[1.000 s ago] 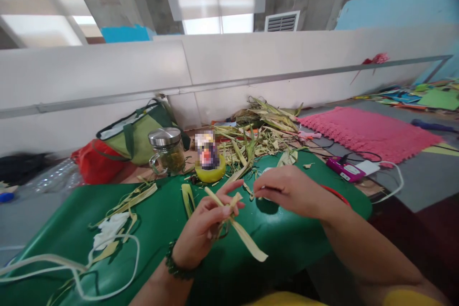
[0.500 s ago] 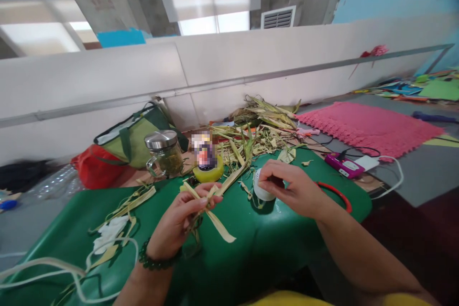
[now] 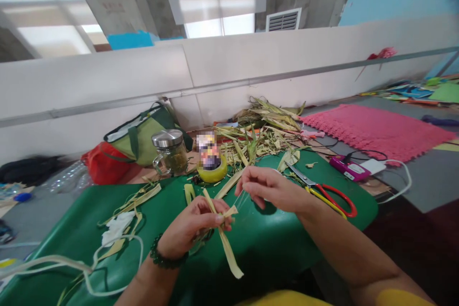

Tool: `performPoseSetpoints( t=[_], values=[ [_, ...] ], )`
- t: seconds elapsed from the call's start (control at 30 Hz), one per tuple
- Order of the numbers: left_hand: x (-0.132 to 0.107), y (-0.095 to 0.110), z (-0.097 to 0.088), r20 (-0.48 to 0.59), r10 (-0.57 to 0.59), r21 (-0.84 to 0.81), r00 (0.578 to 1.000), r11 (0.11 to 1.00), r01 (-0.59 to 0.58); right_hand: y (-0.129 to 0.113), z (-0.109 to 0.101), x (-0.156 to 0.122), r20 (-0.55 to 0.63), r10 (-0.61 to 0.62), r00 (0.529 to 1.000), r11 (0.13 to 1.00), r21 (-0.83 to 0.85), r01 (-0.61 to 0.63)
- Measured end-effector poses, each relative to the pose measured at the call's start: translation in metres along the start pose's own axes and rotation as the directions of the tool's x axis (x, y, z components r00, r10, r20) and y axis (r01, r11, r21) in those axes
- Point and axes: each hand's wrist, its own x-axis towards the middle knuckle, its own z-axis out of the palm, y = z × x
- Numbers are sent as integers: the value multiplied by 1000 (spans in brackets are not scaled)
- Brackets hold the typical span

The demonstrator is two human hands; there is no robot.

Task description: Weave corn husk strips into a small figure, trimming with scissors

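My left hand [image 3: 202, 222], with a dark green bead bracelet [image 3: 167, 254] on its wrist, pinches several pale corn husk strips [image 3: 229, 253] that cross between thumb and fingers. One strip hangs down toward the right. To its right, my right hand [image 3: 267, 189] is closed at the fingertips on a thin, pale thread [image 3: 244, 199] that runs down to the husks. Behind the right hand a white spool is almost wholly hidden. Scissors [image 3: 328, 193] with red and yellow handles lie beside my right wrist.
A green board [image 3: 279, 244] lies under my hands. Behind are a glass jar [image 3: 171, 155], a yellow tape roll [image 3: 214, 172] and a husk pile [image 3: 265, 129]. A white cable [image 3: 79, 265] crosses at left. A magenta power strip [image 3: 347, 170] lies at right, near a pink cloth [image 3: 373, 129].
My right hand has moved left from the white spool toward the husks, with thread showing between the hands. The scissors show more fully. My left hand has shifted right and down in view.
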Motion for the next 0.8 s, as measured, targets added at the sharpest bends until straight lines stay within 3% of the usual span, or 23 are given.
performPoseSetpoints(
  t=[0.1,0.17,0.23,0.3,0.4,0.47,0.57,0.63,0.7,0.8],
  values=[
    [-12,-5,-13,-23,-24,43,999,999,25,7,-10,2,-90,85,992,936,350,-48],
    [-22,-10,-25,-123,-38,20,992,999,41,9,-22,2,-238,95,967,920,392,6],
    [-30,-14,-38,-276,-67,-35,959,998,60,8,-33,1,-370,70,926,968,250,27],
    [-36,-15,-45,-421,-84,-110,903,993,42,6,-37,0,-403,7,915,999,-46,-28],
    [-35,-13,-41,-516,-79,-199,853,980,-29,3,-22,1,-258,-35,966,891,-446,-87],
    [-28,-14,-28,-450,-79,-243,889,969,-37,2,-1,6,-159,-42,986,820,-570,-57],
    [-15,-22,-9,-316,-118,-349,942,937,0,3,25,14,-64,-76,995,791,-611,21],
    [-10,-28,-4,-268,-100,-384,958,923,-11,6,31,17,-52,-94,994,805,-591,45],
    [-9,-32,-5,-285,-101,-386,953,922,-17,10,27,15,-84,-118,990,818,-573,49],
    [-15,-32,-15,-384,-180,-417,906,909,4,13,12,7,-140,-94,986,813,-583,-5]
  ],
)
